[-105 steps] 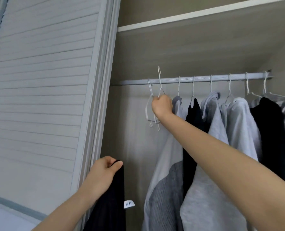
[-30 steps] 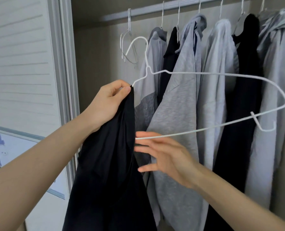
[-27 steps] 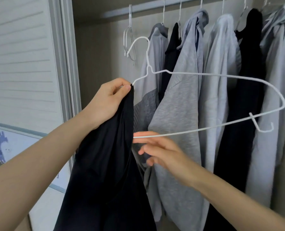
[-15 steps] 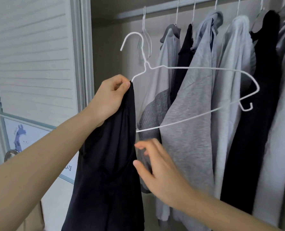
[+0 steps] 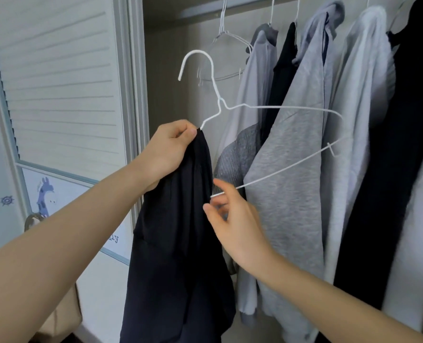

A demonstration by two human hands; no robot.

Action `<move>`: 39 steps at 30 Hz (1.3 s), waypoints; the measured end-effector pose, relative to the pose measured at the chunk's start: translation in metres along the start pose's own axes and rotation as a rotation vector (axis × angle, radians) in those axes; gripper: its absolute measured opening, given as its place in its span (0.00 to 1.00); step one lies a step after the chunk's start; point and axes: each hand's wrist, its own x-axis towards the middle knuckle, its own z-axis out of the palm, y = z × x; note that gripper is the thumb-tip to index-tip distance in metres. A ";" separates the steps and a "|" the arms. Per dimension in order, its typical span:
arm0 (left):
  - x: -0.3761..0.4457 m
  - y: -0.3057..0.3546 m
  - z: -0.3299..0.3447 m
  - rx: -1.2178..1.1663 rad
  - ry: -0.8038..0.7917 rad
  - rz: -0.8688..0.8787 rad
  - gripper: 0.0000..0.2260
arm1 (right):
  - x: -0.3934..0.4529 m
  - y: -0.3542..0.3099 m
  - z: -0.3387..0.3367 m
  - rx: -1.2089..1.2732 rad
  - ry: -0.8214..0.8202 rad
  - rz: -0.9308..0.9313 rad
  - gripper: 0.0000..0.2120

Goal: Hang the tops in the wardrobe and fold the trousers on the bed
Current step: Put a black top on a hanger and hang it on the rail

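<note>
My left hand point(image 5: 167, 147) pinches the black top point(image 5: 178, 243) and one end of the white wire hanger point(image 5: 274, 107) together. My right hand point(image 5: 232, 219), fingers loosely open, has dropped below the hanger's bottom wire, empty. Hook up, hanger runs rightward before the hung clothes.

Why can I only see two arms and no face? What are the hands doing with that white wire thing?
The camera sits on the person's head and looks down, so you see only their arms. There is no machine here, just two bare hands. The left hand pinches a dark top together with one end of a white wire hanger. The right hand reaches for the hanger's bottom wire with relaxed fingers, with no grip on anything yet. Behind them, grey and black clothes hang in the wardrobe. The top should go on the hanger.
</note>
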 end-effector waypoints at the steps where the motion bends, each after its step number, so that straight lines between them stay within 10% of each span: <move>1: -0.001 -0.002 0.001 -0.002 -0.022 -0.024 0.13 | 0.003 0.000 0.002 0.039 -0.019 0.025 0.20; 13: -0.012 -0.027 -0.008 -0.069 -0.048 -0.068 0.11 | -0.028 0.019 -0.002 -0.014 -0.658 0.034 0.25; 18: -0.006 -0.036 -0.031 -0.076 0.042 -0.079 0.12 | -0.046 0.044 -0.009 -0.578 -0.888 -0.154 0.30; 29: -0.020 -0.090 -0.084 0.367 -0.088 0.054 0.14 | 0.015 0.083 -0.097 -0.196 -0.274 -0.204 0.24; 39: -0.013 -0.105 -0.110 0.604 -0.260 0.171 0.16 | 0.035 0.069 -0.120 -0.438 -0.267 -0.342 0.19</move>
